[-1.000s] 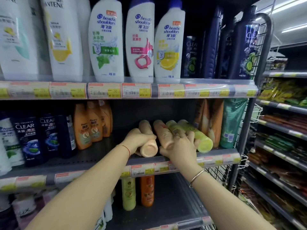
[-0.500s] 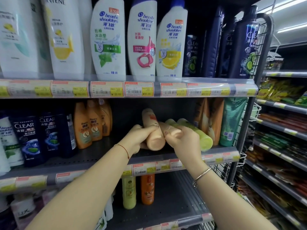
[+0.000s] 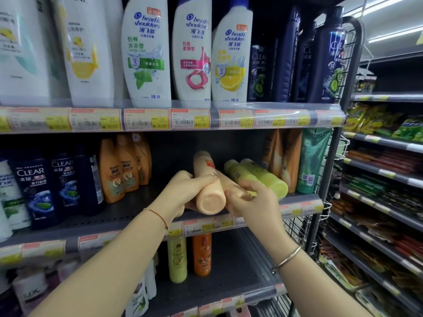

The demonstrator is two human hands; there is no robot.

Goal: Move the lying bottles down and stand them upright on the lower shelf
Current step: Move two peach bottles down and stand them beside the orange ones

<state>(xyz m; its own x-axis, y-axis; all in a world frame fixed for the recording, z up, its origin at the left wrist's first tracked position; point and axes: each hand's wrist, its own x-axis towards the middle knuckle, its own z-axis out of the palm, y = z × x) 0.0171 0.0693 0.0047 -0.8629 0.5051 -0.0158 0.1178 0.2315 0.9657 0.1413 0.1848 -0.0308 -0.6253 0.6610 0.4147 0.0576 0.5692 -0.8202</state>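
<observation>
Hands have lifted two peach bottles off the shelf: left hand (image 3: 183,191) fingers wrapped around one bottle (image 3: 209,186), right hand (image 3: 249,200) clutching another (image 3: 231,185); lowering comes next.

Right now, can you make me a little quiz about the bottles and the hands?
1. True or false: the left hand holds a peach bottle.
2. How many yellow-green bottles lie on the middle shelf? A) none B) two C) five
3. Fill in: on the lower shelf, the orange bottle stands ____.

Key:
1. True. The right hand grips a second peach bottle.
2. B.
3. Upright, beside an upright yellow-green bottle.
</observation>
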